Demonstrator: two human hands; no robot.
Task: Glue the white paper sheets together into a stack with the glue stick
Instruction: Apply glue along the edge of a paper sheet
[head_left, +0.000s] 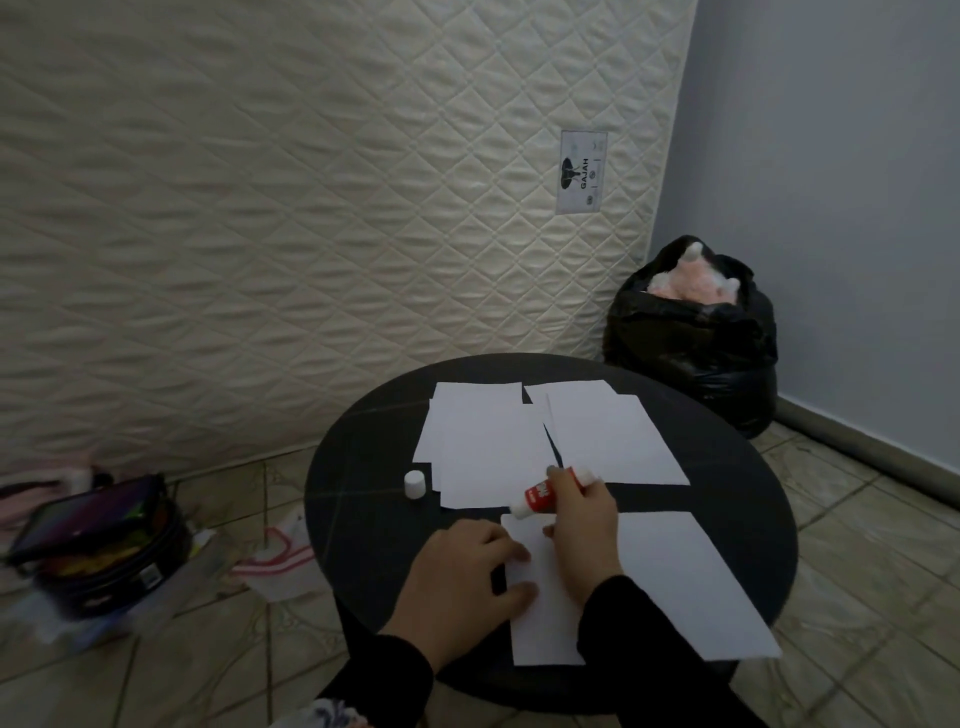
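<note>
A: Quick check, where are your hands?

B: Your left hand (470, 566) lies flat, fingers spread, pressing the narrow white paper sheet (545, 623) onto the round black surface (363, 499). Your right hand (584, 525) is wrapped around the red-and-white glue stick (540, 492), its white tip down at the far end of that sheet.

A: Cap?

B: Off. The small white cap (415, 484) stands on the surface just left of the far-left pile of white sheets (480, 436).

A: Other paper?

B: The second loose pile of white sheets (608, 431) sits far right, and one large white sheet (696, 577) lies near right, just beside the narrow sheet.

A: Around you?

B: The cream quilted mattress (285, 208) leans upright behind, with the black plastic bag (691, 343) on the tiled floor (857, 545).
</note>
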